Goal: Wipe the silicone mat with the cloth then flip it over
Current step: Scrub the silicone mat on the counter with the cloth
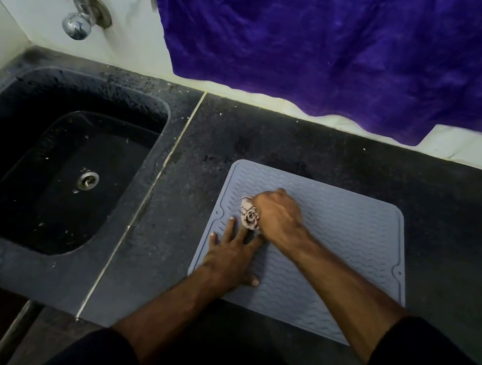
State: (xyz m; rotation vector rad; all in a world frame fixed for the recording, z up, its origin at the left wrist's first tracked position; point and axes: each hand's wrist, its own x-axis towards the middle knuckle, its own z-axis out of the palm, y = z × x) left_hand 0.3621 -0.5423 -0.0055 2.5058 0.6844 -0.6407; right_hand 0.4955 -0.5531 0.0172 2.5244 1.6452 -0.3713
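The grey silicone mat [349, 247] lay flat on the dark counter [463, 224] to the right of the sink [5, 126], ribbed face up, its long axis running away from me and tilted a little to the right. Its left half was under the wipe, so wiping looked unfinished and the flip not yet begun. The left hand [232, 256] pressed flat, fingers spread, near the mat's left edge, while the right hand [280, 217], just beyond it, gripped the bunched cloth [249, 213].

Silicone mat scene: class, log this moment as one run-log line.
step: wiping | right hand: grips cloth on silicone mat | left hand: flat, pressing mat | flip: not yet done
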